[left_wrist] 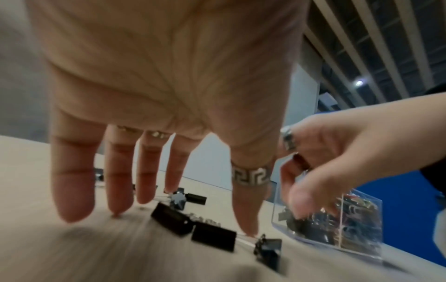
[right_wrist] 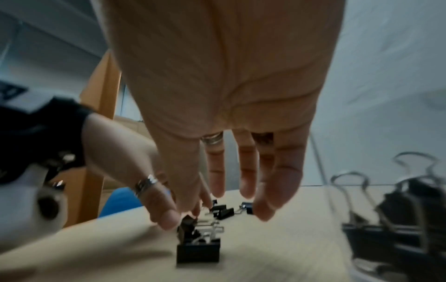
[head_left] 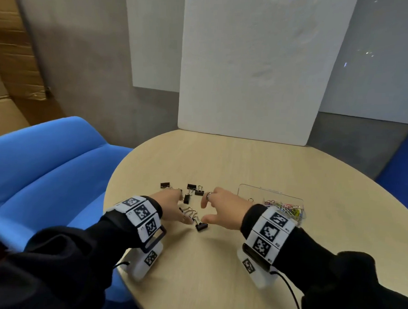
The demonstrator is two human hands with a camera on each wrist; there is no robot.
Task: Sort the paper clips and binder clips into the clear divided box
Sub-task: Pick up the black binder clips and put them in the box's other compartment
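Several black binder clips lie loose on the round table, with a closer cluster between my hands. My left hand hovers over that cluster with fingers straight and spread, the thumb tip almost touching a clip. My right hand reaches in from the right, fingers extended and holding nothing, its thumb beside the nearest clip. The clear divided box stands behind my right wrist, with coloured paper clips in one compartment and binder clips in another.
The table is light wood; its edge runs close on the left. A blue chair sits beyond that edge. A white board leans at the table's far side. Cables trail from both wrist units.
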